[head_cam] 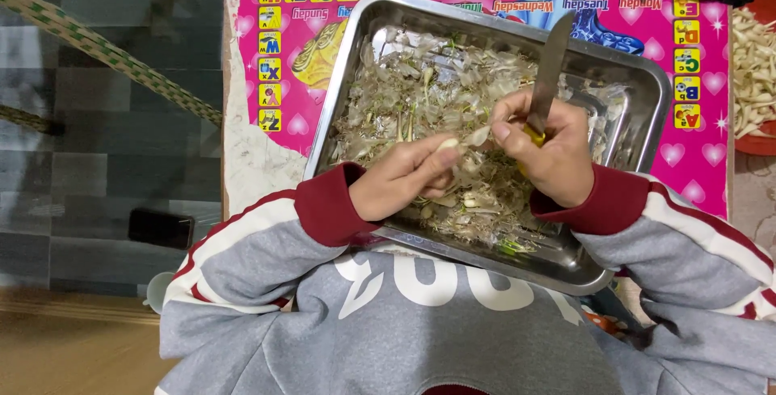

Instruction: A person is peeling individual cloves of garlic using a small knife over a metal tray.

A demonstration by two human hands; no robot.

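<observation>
Big pink mat (695, 160) with cartoon tiles covers the table, and a steel tray (647, 80) sits on it, piled with papery peels (420, 88) and trimmings. Off to the right there's a red bowl (758, 146) of already-peeled cloves.

Looks like mid-peel to me: left hand (400, 181) is closed, pinching a garlic clove (449, 144) over the tray. Right hand (550, 156) is wrapped around a yellow-handled knife (551, 63), blade pointing up and away, thumb pressing a loose bit of skin (478, 135) at the clove's end.

Next bit probably needs a steady pinch and a gentle pull so the skin comes off clean.
</observation>
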